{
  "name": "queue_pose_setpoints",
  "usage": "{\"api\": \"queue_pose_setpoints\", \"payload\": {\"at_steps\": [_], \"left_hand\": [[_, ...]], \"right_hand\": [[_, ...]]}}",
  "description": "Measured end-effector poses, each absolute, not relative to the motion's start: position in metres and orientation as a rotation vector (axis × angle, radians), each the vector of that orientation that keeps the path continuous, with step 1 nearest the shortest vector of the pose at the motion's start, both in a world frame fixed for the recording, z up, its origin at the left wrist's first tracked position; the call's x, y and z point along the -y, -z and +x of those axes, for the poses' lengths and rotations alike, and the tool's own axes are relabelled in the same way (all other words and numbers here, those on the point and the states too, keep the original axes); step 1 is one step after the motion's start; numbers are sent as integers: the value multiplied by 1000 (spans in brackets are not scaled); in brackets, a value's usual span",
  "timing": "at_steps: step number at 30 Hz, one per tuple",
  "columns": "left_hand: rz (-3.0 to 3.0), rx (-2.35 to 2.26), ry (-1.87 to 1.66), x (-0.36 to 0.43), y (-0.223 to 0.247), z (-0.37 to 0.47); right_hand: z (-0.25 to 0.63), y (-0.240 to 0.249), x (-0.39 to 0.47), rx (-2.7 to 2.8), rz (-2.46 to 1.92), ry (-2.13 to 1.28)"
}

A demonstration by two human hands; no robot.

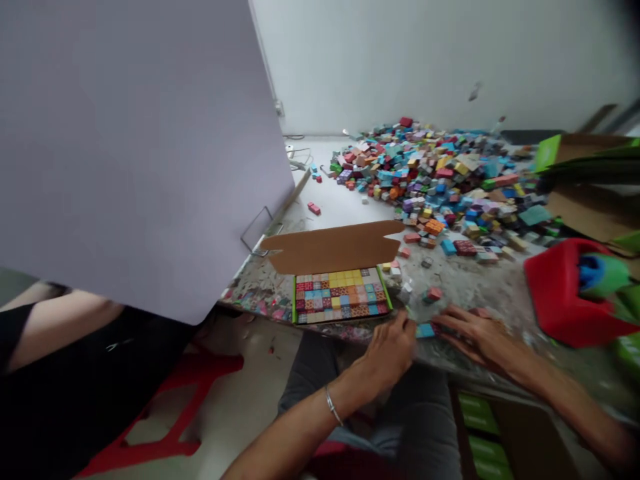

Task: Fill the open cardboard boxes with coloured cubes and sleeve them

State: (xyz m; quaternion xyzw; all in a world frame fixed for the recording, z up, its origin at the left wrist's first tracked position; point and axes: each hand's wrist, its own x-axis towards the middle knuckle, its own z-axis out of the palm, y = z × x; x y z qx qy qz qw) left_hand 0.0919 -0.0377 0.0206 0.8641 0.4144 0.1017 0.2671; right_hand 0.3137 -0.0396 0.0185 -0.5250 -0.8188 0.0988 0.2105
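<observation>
Between my two hands, at the table's front edge, lies a short row of small blocks point(426, 330), mostly blue with dark red at its right end. My left hand point(393, 347) is closed, its fingertips pinching at the row's left end. At the other end, the fingers of my right hand point(473, 333) close around the dark red part; they partly hide it and are slightly blurred. Just left of my hands sits an open box point(294, 300) with green edges, filled with rows of patterned blocks. Its brown cardboard flap point(335, 247) stands up behind.
A large heap of colourful blocks point(425, 167) covers the back of the table. At right stand a red container point(550, 293) and green cardboard boxes point(580, 200). A grey panel point(150, 133) blocks the left; a person's arm point(65, 327) shows below it, near a red stool point(190, 393).
</observation>
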Motion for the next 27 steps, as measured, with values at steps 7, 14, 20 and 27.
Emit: {"api": "queue_pose_setpoints", "payload": {"at_steps": [7, 14, 20, 27], "left_hand": [[2337, -1242, -505, 24, -52, -29], [2353, -1438, -665, 12, -28, -100], [2471, -1553, -686, 29, -25, -100], [2922, -1605, -735, 43, -8, -97]], "right_hand": [[206, -42, 21, 2390, -1166, -528], [126, -23, -1, 2495, -1181, -406], [125, -17, 10, 2407, -1240, -418], [116, -19, 26, 2428, -1295, -248]]}}
